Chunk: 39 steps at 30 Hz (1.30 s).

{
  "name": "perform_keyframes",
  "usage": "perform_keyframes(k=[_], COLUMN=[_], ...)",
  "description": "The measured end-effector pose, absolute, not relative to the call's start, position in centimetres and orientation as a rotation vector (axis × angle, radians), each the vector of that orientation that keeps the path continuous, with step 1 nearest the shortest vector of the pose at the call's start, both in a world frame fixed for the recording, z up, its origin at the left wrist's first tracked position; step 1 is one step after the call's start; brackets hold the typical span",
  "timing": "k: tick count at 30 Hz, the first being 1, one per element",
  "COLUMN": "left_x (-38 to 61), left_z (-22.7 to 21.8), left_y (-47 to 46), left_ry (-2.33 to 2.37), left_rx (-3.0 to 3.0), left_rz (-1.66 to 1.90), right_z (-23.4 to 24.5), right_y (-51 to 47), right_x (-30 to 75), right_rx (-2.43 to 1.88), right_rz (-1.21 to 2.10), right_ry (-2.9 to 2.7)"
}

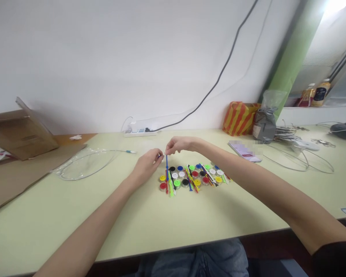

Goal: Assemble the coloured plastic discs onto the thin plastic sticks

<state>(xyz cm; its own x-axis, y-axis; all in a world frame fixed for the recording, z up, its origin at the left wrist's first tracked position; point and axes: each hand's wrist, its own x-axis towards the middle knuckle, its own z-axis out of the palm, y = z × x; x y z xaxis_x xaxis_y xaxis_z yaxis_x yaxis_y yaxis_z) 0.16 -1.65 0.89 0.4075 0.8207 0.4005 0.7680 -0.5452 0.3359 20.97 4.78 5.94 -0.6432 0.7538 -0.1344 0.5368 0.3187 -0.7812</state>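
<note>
My right hand (176, 144) pinches the upper end of a thin blue plastic stick (167, 163), which points down towards the parts on the table. Close beside it, my left hand (148, 163) has its fingers closed, and a small blue bit (160, 156) shows at their tips; its kind is too small to make out. Below both hands lies a group of round clear pieces with coloured tops, among them a red one (163, 186), a yellow one (162, 178) and a black one (185, 182). Between them rest bunches of thin coloured sticks (192, 181).
A phone (244, 151) lies right of the group, near a red-and-yellow striped bag (236, 118) and a grey bag (264, 125). On the left are a cardboard box (23, 132) and a bagged cable (83, 175). A power strip (140, 132) sits against the wall.
</note>
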Motion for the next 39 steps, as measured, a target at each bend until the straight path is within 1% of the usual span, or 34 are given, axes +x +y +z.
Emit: perform_keyframes(k=[5, 9, 11, 15, 18, 21, 24, 27, 33, 36, 39], left_x=[-0.2, -0.1, 0.4, 2.7, 4.7, 6.4, 7.3, 7.2, 6.2, 6.8, 7.3], left_z=[0.8, 0.8, 1.0, 2.1, 3.2, 3.7, 3.1, 1.9, 0.5, 0.0, -0.2], left_y=[-1.5, -1.3, -1.3, -1.0, -0.7, -0.5, -0.9, -1.8, -3.2, -3.1, -2.8], left_ry=[1.454, 1.449, 1.364, 1.028, 0.861, 0.802, 0.793, 0.902, 1.038, 1.009, 1.047], left_rx=[2.53, 2.438, 2.287, 1.79, 1.532, 1.358, 1.308, 1.458, 2.378, 2.569, 2.636], left_rz=[0.964, 1.112, 1.196, 1.351, 1.377, 1.39, 1.398, 1.414, 1.397, 1.428, 1.506], right_z=[6.6, 6.3, 5.7, 4.1, 3.4, 3.1, 2.2, 0.9, -0.6, -0.3, 0.4], right_y=[3.8, 0.7, -0.8, -1.8, -1.4, -1.2, -1.5, -1.9, -2.8, -3.9, -5.0], right_x=[22.4, 25.2, 27.2, 31.3, 32.9, 32.7, 31.6, 30.8, 30.4, 29.1, 27.7], right_rx=[-1.072, -0.996, -0.955, -0.958, -0.912, -0.885, -0.903, -0.891, -0.859, -0.852, -0.827], right_rz=[1.179, 1.334, 1.419, 1.463, 1.496, 1.503, 1.379, 1.241, 1.121, 1.088, 1.051], right_ry=[-2.191, -1.975, -1.81, -1.335, -1.017, -0.905, -0.879, -0.86, -0.894, -1.003, -1.109])
